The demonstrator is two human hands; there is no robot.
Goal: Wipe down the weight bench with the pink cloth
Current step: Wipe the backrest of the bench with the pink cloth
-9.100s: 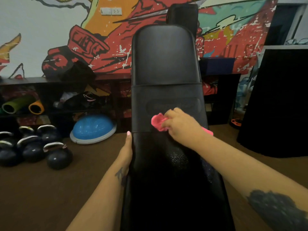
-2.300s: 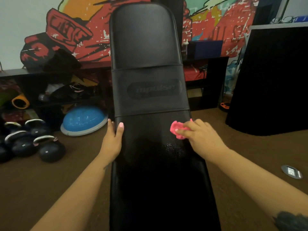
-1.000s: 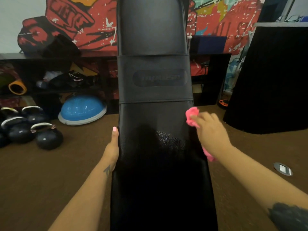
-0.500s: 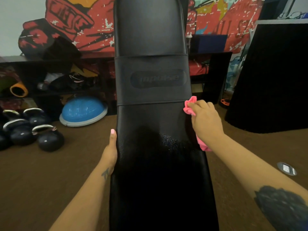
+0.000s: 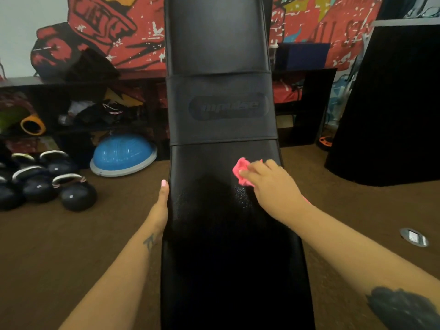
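Gym mural wall (image 5: pixel 107 27), kettlebells (image 5: pixel 78 194) on floor (image 5: pixel 71 258) left | weight bench (image 5: pixel 221 234) centre | right hand (image 5: pixel 271 186) fingers (image 5: pixel 252 169) pinch pink cloth (image 5: pixel 241 171) on its right side | left hand (image 5: pixel 160 208) against left edge, visible finger straight

Both forearms are stretched up from the lower corners. The left hand (image 5: pixel 160 206) is held straight-fingered at centre-left; the right hand (image 5: pixel 271 184) is curled round the pink cloth (image 5: pixel 241 171).

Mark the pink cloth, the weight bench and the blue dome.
pink cloth (image 5: pixel 240 170), head view, bunched exposed end.
weight bench (image 5: pixel 219 44), head view, upper back pad.
blue dome (image 5: pixel 121 151), head view, its top.
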